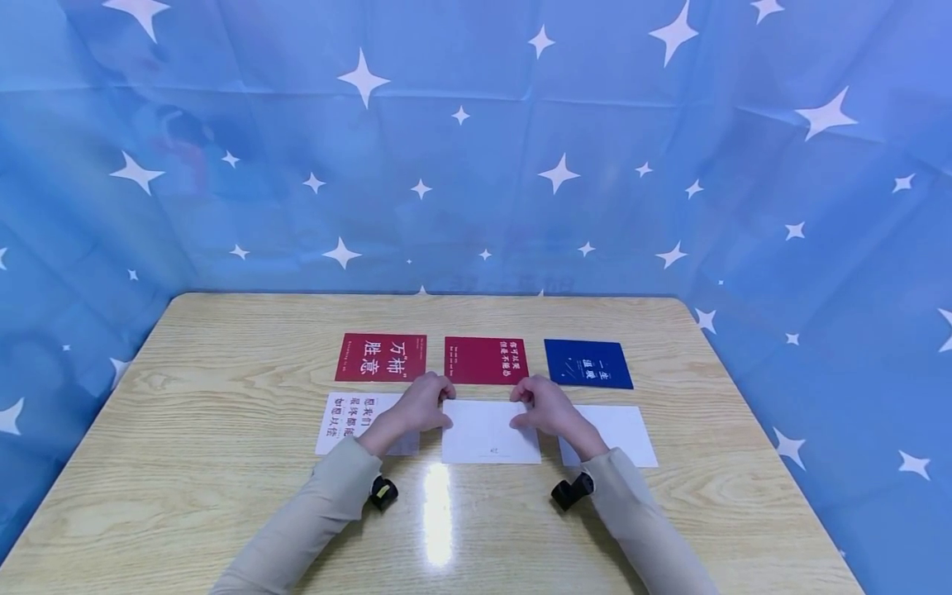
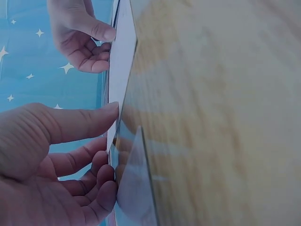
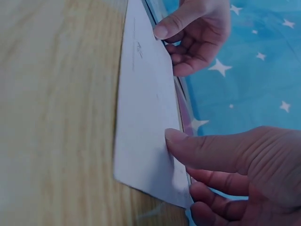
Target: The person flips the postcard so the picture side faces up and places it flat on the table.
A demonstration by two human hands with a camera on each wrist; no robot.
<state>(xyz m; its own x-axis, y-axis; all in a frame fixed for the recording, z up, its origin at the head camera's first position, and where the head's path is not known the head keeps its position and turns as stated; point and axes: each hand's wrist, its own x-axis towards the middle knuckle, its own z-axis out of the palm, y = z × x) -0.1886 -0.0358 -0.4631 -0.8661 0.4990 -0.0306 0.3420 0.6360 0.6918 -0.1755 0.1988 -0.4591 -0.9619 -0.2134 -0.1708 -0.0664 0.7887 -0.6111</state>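
1. Pinched at the far left corner by the bare left hand [image 1: 426, 402], and at the far right by the bare right hand [image 1: 546, 405]; thumbs on the face, fingers curled in at the edge, nearly closed.
2. Held there: a white rectangular paper card with a small printed mark [image 1: 491, 431], mid near row, between a white card with dark characters [image 1: 349, 421] and a plain white card [image 1: 617, 430].
3. Probably light, thin, fairly stiff, smooth, easily creased; best taken by opposite corners, without squeezing inward.
4. Underneath, a glossy pale wood-grain table [image 1: 238, 512]; farther back, two red printed cards [image 1: 381, 357] and a dark blue printed card [image 1: 588, 364].
5. Behind, a blue star-patterned cloth backdrop [image 1: 446, 219], lightly creased.
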